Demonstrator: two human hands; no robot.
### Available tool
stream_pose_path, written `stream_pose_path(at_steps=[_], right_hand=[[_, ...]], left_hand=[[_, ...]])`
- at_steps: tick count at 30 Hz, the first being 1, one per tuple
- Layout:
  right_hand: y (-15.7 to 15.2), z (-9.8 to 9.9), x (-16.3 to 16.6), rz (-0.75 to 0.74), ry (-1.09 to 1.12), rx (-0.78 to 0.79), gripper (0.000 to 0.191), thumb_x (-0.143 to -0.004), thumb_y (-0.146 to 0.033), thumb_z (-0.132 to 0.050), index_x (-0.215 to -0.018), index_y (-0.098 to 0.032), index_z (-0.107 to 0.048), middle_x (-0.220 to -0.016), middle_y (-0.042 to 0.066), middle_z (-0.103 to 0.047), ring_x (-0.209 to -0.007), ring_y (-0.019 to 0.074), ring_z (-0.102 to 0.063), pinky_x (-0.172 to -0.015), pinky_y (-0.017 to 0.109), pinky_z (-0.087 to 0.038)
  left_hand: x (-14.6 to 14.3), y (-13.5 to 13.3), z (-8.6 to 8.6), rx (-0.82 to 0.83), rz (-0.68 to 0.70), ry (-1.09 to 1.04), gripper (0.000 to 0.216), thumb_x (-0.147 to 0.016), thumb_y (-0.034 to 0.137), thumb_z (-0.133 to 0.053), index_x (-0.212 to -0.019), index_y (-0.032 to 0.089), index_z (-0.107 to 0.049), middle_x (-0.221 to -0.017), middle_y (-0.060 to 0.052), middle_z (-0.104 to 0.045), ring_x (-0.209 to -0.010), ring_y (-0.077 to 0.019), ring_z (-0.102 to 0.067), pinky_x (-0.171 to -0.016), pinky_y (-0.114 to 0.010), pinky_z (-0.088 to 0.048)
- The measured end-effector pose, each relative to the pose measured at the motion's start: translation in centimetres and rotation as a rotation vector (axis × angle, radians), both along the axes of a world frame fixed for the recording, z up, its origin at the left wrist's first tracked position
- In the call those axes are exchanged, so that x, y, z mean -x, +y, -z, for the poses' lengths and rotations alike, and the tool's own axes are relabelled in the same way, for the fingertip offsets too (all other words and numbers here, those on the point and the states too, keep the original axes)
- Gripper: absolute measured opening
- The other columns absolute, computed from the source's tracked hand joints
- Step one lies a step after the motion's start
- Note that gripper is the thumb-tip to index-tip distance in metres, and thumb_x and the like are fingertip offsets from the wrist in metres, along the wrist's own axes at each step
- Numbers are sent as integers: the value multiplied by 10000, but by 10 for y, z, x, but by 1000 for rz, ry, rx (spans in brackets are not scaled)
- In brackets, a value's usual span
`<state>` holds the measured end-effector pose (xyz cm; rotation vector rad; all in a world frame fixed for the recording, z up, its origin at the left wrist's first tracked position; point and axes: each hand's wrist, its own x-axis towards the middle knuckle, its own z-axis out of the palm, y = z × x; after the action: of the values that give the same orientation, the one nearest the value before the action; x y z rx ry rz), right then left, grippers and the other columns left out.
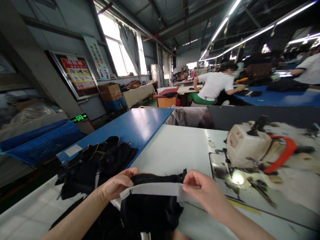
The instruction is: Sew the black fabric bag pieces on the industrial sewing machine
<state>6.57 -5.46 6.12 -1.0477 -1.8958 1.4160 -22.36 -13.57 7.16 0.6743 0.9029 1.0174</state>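
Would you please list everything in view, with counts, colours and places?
Fabric piece: one, black, between the hands
Strip: one, white, along the fabric piece
Fabric pile: one, black, left
Near table: one, white, under the hands
Blue tables: two, blue, centre and right
Sewing machine: one, off-white, right
Basket: one, blue, left
Exit sign: one, green, left
Poster: one, red-yellow, left wall
Windows: at least two, bright, left
Co-workers: at least two, white tops, right background
Ceiling lights: several, white, overhead
Left hand: one, at the fabric's left end
Right hand: one, at its right end
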Motion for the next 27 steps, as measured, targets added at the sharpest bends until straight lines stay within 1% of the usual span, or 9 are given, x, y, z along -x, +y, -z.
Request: stream_pose_path(at_steps=[3,7,10,13,16,20,23,25,27], right_hand=[[-2,-2,-1,-80,4,-65,242,-751,-140,-533,-966,-229,-600,-756,-22,-606,-747,157,-575,-708,268,-418],[-3,-1,1,-195,-83,-120,456,-742,-115,-515,-1178,-235,-574,-757,-18,-621,-708,155,-575,-663,259,-411],[-5,4,3,-251,-162,-134,405,-727,-111,-513,-1096,-219,-638,-704,-17,-621,-638,142,-552,-583,242,-373],[-4,6,4,-306,-209,-162,275,-718,-108,-507,-894,-211,-692,-625,-25,-580,-566,124,-494,-509,239,-297],[-1,5,4,-387,-201,-111,242,-710,-103,-499,-816,-204,-692,-597,-29,-553,-547,119,-459,-494,240,-274],[5,-1,3,-462,-195,41,253,-688,-110,-514,-853,-193,-686,-604,-35,-543,-550,117,-444,-502,231,-299],[5,-8,1,-502,-191,99,270,-697,-127,-527,-911,-187,-681,-633,-34,-546,-573,115,-448,-517,224,-315],[3,-14,0,-515,-205,108,283,-696,-133,-536,-936,-188,-677,-649,-35,-542,-589,115,-455,-529,220,-324],[0,-21,-1,-538,-237,109,295,-683,-126,-544,-943,-185,-672,-658,-36,-541,-603,115,-463,-538,218,-330]], left_hand=[[1,4,-9,-17,108,139,292,-503,-16,-575,-716,164,-490,-634,20,-585,-516,-98,-530,-444,-153,-346],[-4,7,-18,-20,229,263,488,-495,-9,-501,-944,173,-569,-820,-47,-673,-650,-158,-609,-508,-191,-413],[-8,9,-14,1,222,311,561,-470,1,-455,-985,163,-607,-808,-47,-670,-677,-159,-610,-547,-200,-424],[-13,10,-4,52,173,332,482,-445,22,-433,-859,138,-652,-755,-50,-664,-640,-150,-592,-519,-191,-395],[-20,12,2,144,122,347,405,-449,62,-434,-778,117,-663,-739,-64,-667,-602,-154,-577,-500,-201,-384],[-32,9,-7,216,90,281,274,-556,159,-513,-766,89,-675,-730,-77,-658,-626,-170,-576,-568,-232,-427],[-40,4,-18,167,147,347,309,-673,360,-630,-825,96,-684,-692,-47,-626,-604,-149,-538,-570,-227,-407],[-46,-1,-24,105,239,496,363,-609,387,-740,-839,112,-687,-655,-6,-592,-568,-118,-486,-532,-203,-355],[-51,-4,-28,48,311,625,357,-529,331,-812,-786,117,-688,-619,27,-555,-548,-93,-436,-513,-190,-310]])
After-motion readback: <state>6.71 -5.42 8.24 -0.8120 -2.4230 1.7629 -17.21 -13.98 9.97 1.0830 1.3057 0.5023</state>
